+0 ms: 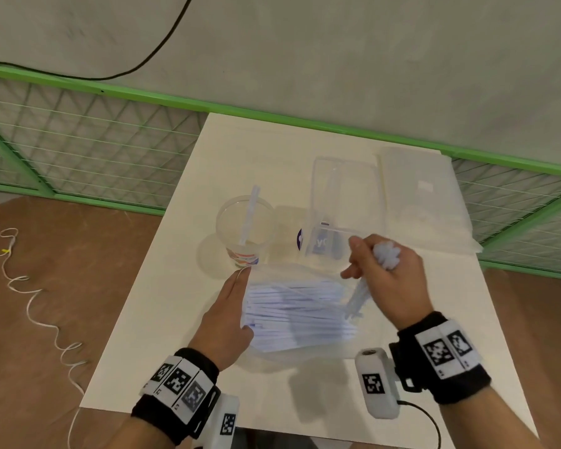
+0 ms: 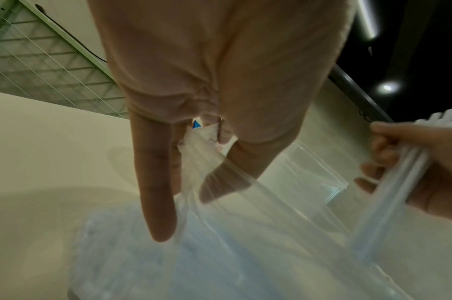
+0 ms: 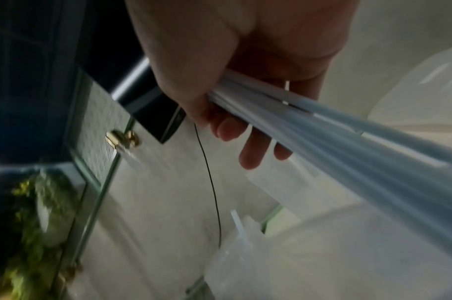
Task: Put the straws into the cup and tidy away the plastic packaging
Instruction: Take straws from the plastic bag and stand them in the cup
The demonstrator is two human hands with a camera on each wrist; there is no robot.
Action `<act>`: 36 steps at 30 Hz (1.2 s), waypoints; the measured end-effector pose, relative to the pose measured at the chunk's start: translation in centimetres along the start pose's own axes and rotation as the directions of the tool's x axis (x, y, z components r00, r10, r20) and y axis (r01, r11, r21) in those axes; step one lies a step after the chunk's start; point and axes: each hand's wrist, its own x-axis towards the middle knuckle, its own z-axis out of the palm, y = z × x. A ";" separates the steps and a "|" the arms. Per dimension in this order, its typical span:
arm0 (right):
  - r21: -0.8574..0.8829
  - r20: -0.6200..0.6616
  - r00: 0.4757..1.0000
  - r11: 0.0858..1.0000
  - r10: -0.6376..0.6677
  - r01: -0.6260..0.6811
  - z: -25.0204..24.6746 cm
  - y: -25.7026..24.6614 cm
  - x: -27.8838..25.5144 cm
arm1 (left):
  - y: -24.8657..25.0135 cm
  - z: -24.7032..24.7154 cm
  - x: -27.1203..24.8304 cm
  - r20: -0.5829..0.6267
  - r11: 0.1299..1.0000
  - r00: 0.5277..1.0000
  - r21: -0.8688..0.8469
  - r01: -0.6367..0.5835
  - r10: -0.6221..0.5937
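A clear plastic cup with a printed base stands at the table's middle left with one white straw leaning in it. In front of it lies the clear plastic bag full of white straws. My left hand lies along the bag's left edge; in the left wrist view its thumb and curled fingers pinch the film of the bag. My right hand is raised over the bag's right end and grips a bundle of straws, whose lower ends point down towards the bag. The bundle of straws runs out of my right hand.
A clear rectangular plastic box stands behind the bag, right of the cup, with a purple-and-white round thing at its left foot. A flat clear plastic pack lies at the back right. A green mesh fence borders the white table.
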 end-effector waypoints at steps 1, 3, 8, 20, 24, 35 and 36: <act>0.085 -0.027 1.000 0.996 0.004 -0.001 -0.4 -0.6 0.1 | 0.0 0.0 0.0 0.000 1.000 1.000 0.003 0.000 0.000; 0.223 -0.053 0.999 0.975 0.009 0.004 -0.7 -1.5 0.1 | 0.1 -0.1 0.1 0.000 1.000 1.000 0.009 0.006 -0.006; 0.288 -0.021 0.998 0.956 0.060 -0.051 1.1 -0.6 -0.4 | 0.3 -0.2 0.1 -0.005 1.000 1.000 -0.005 0.008 -0.008; -0.115 0.257 0.964 0.993 0.062 -0.033 4.0 4.0 -2.3 | 0.2 -0.1 0.2 -0.004 1.000 1.000 -0.002 -0.001 0.001; -0.388 0.464 0.885 0.894 -0.021 0.224 5.5 4.4 -1.8 | 0.2 0.0 0.3 0.000 1.000 1.000 0.000 0.003 -0.003; -0.702 0.576 0.793 0.615 0.196 0.358 11.3 6.5 -2.1 | -0.4 0.4 0.3 -0.020 1.000 1.000 0.017 -0.013 0.013; -0.715 0.549 0.815 0.609 0.187 0.342 11.3 6.6 -2.2 | -0.5 0.4 0.3 -0.024 1.000 1.000 0.015 -0.016 0.017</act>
